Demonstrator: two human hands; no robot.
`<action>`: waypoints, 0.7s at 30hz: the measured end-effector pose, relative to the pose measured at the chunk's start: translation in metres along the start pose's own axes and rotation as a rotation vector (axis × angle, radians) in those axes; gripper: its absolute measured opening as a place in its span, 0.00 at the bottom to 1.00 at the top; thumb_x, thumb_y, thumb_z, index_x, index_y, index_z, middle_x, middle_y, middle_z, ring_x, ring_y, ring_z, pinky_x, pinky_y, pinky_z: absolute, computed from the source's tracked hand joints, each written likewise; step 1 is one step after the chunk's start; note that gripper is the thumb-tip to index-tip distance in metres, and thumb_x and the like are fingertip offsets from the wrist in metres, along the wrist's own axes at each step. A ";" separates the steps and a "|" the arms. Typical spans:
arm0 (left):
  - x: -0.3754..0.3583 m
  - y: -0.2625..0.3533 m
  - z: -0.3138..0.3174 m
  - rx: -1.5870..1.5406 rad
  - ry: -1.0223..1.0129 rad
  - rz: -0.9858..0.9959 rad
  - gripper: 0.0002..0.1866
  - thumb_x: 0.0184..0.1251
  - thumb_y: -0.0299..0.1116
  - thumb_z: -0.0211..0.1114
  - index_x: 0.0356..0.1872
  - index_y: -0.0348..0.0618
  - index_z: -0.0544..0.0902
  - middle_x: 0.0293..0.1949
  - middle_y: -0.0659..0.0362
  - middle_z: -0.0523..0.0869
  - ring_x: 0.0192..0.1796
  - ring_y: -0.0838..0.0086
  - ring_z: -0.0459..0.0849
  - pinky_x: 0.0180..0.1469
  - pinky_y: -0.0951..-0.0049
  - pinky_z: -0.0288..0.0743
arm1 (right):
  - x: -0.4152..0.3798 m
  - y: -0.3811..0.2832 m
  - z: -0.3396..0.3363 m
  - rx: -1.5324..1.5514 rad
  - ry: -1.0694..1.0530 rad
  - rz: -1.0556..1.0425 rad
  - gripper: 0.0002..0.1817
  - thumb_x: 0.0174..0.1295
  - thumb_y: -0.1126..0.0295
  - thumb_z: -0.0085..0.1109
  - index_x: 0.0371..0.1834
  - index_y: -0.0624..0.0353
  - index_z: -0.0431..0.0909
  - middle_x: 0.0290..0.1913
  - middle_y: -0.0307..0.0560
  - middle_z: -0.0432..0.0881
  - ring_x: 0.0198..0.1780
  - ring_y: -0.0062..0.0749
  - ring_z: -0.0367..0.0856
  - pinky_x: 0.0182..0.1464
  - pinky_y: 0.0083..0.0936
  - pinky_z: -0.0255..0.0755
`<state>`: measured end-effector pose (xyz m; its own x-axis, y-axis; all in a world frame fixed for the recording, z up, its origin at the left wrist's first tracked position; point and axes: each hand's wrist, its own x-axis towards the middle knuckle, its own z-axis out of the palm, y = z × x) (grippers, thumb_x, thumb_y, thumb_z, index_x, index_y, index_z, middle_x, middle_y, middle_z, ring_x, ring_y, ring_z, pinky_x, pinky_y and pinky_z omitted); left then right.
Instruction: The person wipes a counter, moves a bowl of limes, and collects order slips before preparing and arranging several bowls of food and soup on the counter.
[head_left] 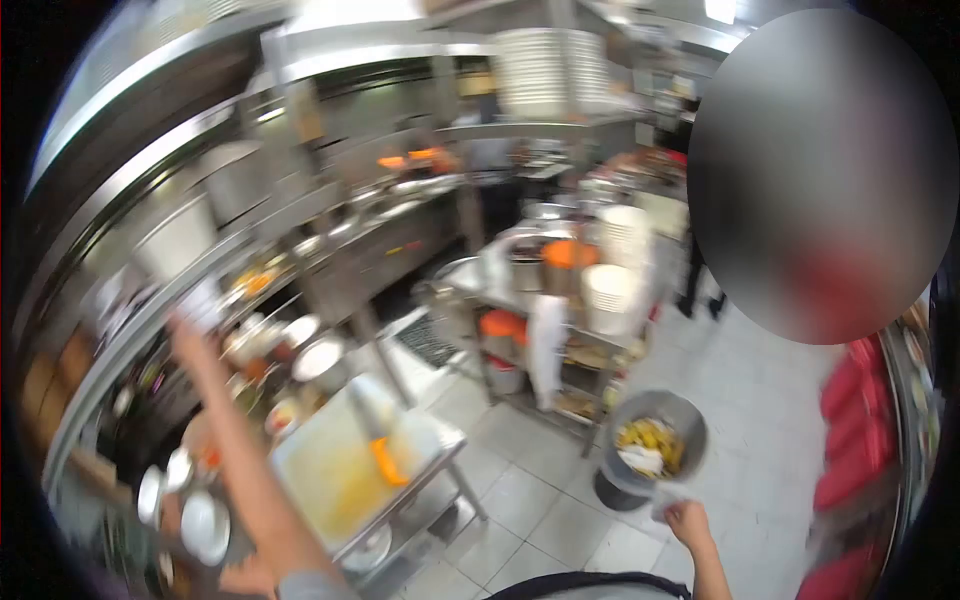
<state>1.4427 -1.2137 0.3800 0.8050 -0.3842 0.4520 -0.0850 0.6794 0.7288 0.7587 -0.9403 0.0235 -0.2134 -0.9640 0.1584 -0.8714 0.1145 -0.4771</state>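
Observation:
My left arm stretches up across the left side, and my left hand [187, 338] is at the shelf rail. A white sheet-like thing [203, 305] shows right at its fingertips, which motion smears. Low on the right, my right hand [686, 522] is closed on a small, whitish, crumpled piece [668, 499], just in front of a grey bin [694, 425]. Yellow scraps [650, 435] and something white lie inside that bin. Between my arms is a stained cutting board [330, 475] bearing a knife with an orange handle [386, 463].
White bowls [205, 525] and several containers crowd the left counter. Past the board stands a steel table [500, 290] with stacked white containers [608, 300] and orange tubs [569, 254]. Red sacks [850, 440] line the right side. A person, blurred out, stands at upper right on the tiled floor [520, 500].

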 end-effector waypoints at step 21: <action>-0.834 -0.066 0.168 -0.049 -2.217 -1.396 0.24 0.69 0.39 0.52 0.58 0.30 0.67 0.51 0.49 0.78 0.48 0.64 0.80 0.51 0.64 0.74 | -0.042 0.151 -0.119 0.939 -0.077 0.265 0.11 0.54 0.76 0.55 0.41 0.55 0.79 0.20 0.35 0.71 0.22 0.15 0.67 0.26 0.17 0.62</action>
<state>0.6782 -1.0431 0.0413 -0.9359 -0.1020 -0.3373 -0.2914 -0.3143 0.9035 0.5836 -0.8536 0.0475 -0.2933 -0.9514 -0.0939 -0.0866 0.1242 -0.9885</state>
